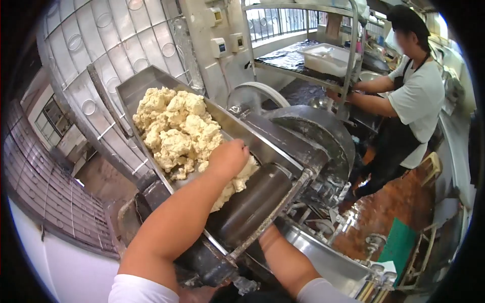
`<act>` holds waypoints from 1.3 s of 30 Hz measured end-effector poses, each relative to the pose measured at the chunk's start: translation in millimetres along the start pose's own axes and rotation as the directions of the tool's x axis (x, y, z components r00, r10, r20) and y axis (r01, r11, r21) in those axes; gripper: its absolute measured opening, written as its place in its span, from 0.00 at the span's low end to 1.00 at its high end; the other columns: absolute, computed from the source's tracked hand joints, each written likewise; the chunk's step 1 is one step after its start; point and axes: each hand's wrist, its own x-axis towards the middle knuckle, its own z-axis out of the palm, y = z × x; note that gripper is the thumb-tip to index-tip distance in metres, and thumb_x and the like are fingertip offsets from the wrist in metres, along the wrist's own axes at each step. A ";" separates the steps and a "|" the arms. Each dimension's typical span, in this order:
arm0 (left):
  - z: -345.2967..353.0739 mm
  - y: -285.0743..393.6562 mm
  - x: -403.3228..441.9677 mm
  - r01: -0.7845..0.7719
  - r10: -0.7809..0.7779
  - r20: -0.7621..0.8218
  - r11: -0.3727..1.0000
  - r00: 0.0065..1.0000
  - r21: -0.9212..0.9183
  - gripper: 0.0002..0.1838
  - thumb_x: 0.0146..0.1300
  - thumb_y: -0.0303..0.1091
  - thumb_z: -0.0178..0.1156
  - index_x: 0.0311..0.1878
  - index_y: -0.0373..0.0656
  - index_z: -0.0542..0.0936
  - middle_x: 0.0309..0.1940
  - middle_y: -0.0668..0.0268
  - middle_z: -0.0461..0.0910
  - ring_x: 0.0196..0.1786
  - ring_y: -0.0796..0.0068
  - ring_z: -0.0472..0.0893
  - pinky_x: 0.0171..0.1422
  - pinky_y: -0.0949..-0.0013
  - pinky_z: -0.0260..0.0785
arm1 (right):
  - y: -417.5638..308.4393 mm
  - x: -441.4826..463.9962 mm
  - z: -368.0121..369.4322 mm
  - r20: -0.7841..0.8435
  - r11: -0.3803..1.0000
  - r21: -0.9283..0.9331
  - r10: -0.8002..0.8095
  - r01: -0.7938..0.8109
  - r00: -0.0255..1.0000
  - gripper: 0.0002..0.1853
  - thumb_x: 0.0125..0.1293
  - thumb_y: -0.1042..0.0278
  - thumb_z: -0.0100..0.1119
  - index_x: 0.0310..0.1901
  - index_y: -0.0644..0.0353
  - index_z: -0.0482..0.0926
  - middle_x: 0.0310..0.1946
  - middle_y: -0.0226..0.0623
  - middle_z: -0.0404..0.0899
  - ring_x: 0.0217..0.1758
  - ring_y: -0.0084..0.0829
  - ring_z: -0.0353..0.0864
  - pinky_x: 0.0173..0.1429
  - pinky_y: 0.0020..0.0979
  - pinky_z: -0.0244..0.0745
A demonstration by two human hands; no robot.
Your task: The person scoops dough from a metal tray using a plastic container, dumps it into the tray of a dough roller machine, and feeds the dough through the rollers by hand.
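Observation:
Pale, lumpy dough (pixel 177 126) fills much of a metal trough (pixel 149 78) on a machine. My left hand (pixel 230 159) reaches into the trough and presses against the dough near the dark roller (pixel 257 202); its fingers curl inward, and whether they grip any dough is hidden. Dough lies around and just beyond that hand, touching the roller. Only my right forearm shows, reaching down beneath the trough's front edge; the hand itself is hidden under the machine.
A person (pixel 417 96) in a cap and dark apron stands at the right by a metal rack holding a white tub (pixel 326 58). Beside the trough are a large round guard (pixel 318 131) and a wheel. A metal tray (pixel 328 262) sits below; barred windows line the left.

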 end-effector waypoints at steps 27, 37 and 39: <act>-80.7 -12.1 -60.1 0.001 0.007 0.398 1.000 0.917 -0.020 0.30 0.64 0.59 0.48 0.36 0.38 0.83 0.32 0.49 0.82 0.40 0.51 0.81 0.51 0.57 0.70 | -64.6 -161.8 -160.6 -0.185 0.824 -0.567 -0.143 0.013 0.972 0.21 0.67 0.69 0.57 0.60 0.61 0.69 0.55 0.41 0.76 0.55 0.41 0.78 0.56 0.46 0.76; -35.1 -16.1 -67.3 0.098 -0.126 0.370 0.991 0.921 0.093 0.28 0.65 0.54 0.48 0.42 0.33 0.81 0.38 0.45 0.81 0.46 0.48 0.80 0.53 0.53 0.70 | -69.3 -200.0 -213.9 -0.425 0.489 -0.802 -0.063 -0.343 0.903 0.17 0.66 0.58 0.57 0.53 0.55 0.76 0.43 0.35 0.83 0.38 0.30 0.83 0.39 0.31 0.75; -26.5 -16.2 -64.8 0.113 -0.120 0.352 0.993 0.928 0.040 0.28 0.65 0.53 0.49 0.40 0.33 0.81 0.34 0.48 0.81 0.41 0.52 0.80 0.49 0.55 0.71 | -63.2 -176.3 -191.7 -0.356 0.536 -0.792 -0.019 -0.291 0.934 0.19 0.66 0.55 0.57 0.55 0.54 0.74 0.45 0.36 0.83 0.39 0.30 0.83 0.40 0.31 0.75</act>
